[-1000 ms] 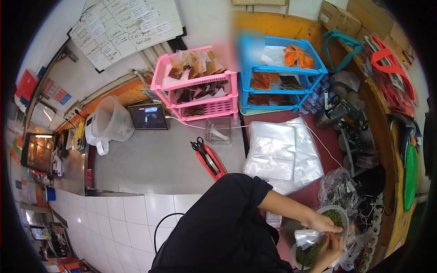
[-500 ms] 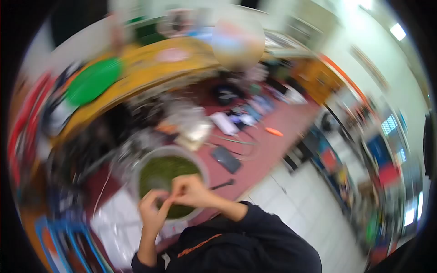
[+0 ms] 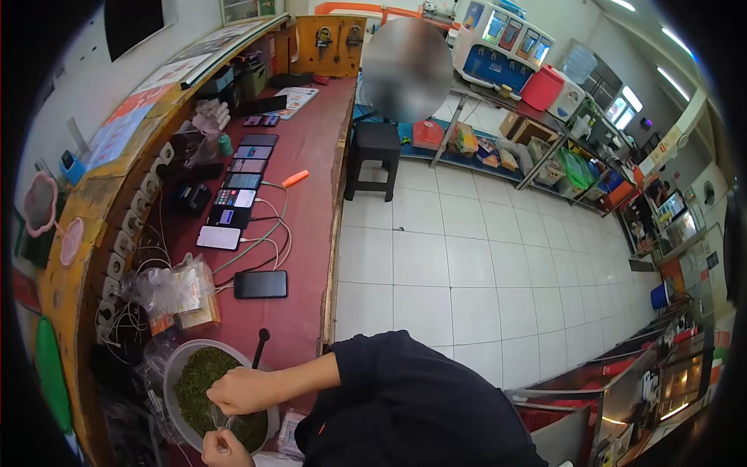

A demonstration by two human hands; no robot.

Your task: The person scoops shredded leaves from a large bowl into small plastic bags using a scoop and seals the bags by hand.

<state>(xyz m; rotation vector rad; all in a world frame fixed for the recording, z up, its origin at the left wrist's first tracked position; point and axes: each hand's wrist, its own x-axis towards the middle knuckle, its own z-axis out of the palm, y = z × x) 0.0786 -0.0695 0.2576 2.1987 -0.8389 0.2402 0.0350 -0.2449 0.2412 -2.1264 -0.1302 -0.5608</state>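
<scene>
A pale round tub filled with chopped green leaves stands on the bench at the lower left. Above it, my right hand is closed, its fingertips pinching a piece of clear plastic. My left hand is lower, at the tub's near rim, its fingers also closed on the plastic. Much of the left hand runs toward the frame's bottom edge. The plastic's full shape is hard to make out against the leaves.
Several phones lie in a row along the red bench, one black phone nearest, with cables beside them. A black-handled tool rests by the tub. Clear plastic bags lie behind it. A black stool stands on the tiled floor.
My view has swung to the right, so the bench now runs away from me and the tub appears further left and lower. My hands stay together over the tub.
</scene>
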